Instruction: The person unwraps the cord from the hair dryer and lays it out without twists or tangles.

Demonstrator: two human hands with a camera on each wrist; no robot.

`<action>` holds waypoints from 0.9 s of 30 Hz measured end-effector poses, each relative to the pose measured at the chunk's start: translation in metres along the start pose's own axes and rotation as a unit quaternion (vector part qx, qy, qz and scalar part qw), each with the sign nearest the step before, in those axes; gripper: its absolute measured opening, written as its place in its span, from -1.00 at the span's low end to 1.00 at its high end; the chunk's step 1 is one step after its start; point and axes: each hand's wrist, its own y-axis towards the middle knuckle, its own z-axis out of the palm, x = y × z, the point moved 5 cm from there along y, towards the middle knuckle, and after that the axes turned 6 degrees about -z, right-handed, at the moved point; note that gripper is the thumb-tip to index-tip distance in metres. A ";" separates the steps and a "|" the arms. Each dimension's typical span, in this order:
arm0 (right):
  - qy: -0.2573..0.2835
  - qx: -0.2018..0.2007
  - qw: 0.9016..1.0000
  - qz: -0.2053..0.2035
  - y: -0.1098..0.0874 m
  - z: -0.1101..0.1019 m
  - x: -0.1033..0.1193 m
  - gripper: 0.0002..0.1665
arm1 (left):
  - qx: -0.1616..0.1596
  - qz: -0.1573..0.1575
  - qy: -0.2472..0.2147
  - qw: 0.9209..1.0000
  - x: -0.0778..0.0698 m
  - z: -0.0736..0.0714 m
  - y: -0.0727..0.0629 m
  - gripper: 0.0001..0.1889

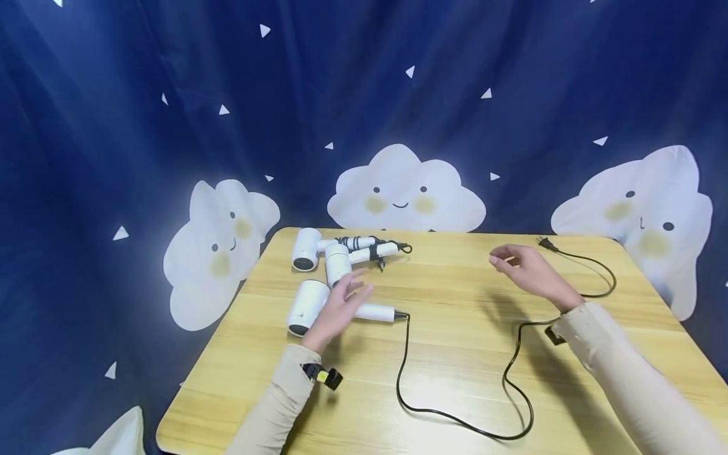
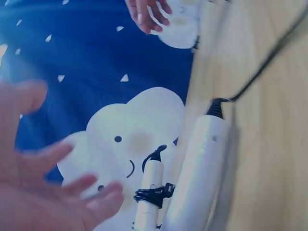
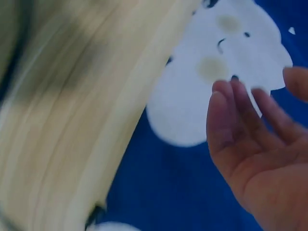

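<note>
Three white hair dryers lie at the left of the table. My left hand (image 1: 340, 309) is over the nearest hair dryer (image 1: 308, 306), fingers spread and holding nothing; it overlaps that dryer's middle in the head view. In the left wrist view the dryer's handle (image 2: 199, 168) shows beside the hand, with a black cord leaving its end. Behind it lie a second hair dryer (image 1: 338, 264) and a third hair dryer (image 1: 308, 248), cords wound round their handles. My right hand (image 1: 529, 272) hovers above the right half of the table, fingers loosely bent around nothing.
The loose black cord (image 1: 455, 418) winds from the nearest dryer across the table, passes by the right wrist and ends in a plug (image 1: 547, 244) at the back right. A blue curtain (image 1: 364, 95) with white clouds hangs behind the wooden table (image 1: 455, 354).
</note>
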 end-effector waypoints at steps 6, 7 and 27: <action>0.144 -0.007 0.987 0.070 0.034 0.017 0.004 -0.32 | -0.066 -0.085 -0.314 0.944 0.005 -0.025 0.034 -0.36; 0.172 -0.007 0.982 0.079 0.040 0.021 0.004 -0.30 | -0.071 -0.093 -0.353 0.928 0.005 -0.027 0.037 -0.36; 0.403 0.049 0.897 0.177 0.110 0.108 0.012 -0.19 | -0.149 -0.139 -0.372 0.906 0.004 -0.057 0.090 -0.37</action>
